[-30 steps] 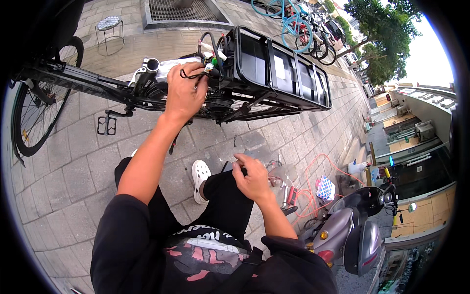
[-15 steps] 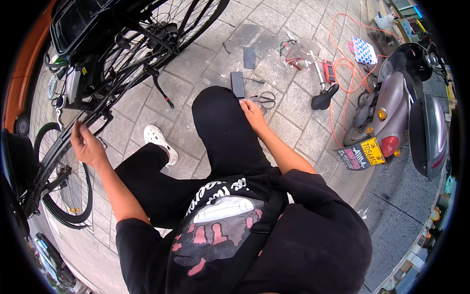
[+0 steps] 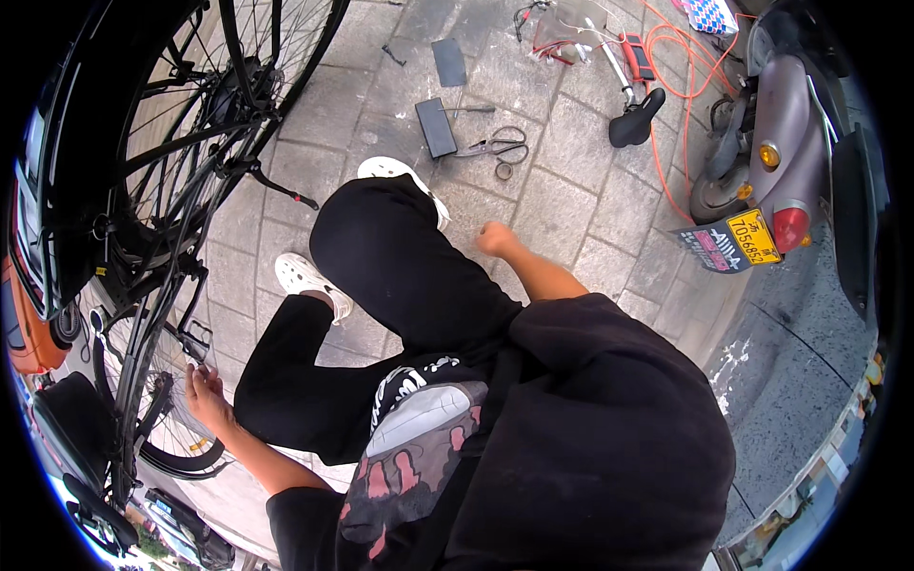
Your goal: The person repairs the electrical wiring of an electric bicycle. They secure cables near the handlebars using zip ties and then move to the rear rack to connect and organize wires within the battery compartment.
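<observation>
The dark bicycle [image 3: 228, 114] stands along the left side, its spoked rear wheel and kickstand near the top. Low on it, my left hand [image 3: 209, 400] has its fingertips closed at the lower end of a bicycle pedal [image 3: 197, 340]. My right hand [image 3: 493, 239] is a loose fist above the paving beside my right knee. Its fingers curl inward, so whatever lies in them, if anything, is hidden. Beyond it on the ground are scissors [image 3: 509, 145] with black handles, a roll of tape [image 3: 504, 171], a dark flat box [image 3: 436, 128] and a screwdriver [image 3: 476, 108].
A bicycle saddle on its post [image 3: 636, 119] lies right of the tools, near a red device [image 3: 637, 57] and an orange hose [image 3: 687, 84]. A parked scooter [image 3: 776, 143] stands at the right. A dark flat sheet [image 3: 448, 62] lies farther off on the paving.
My left hand has gone down along the bicycle to the pedal. My right hand has drawn back from the box and scissors and closed. The view has turned and shifted.
</observation>
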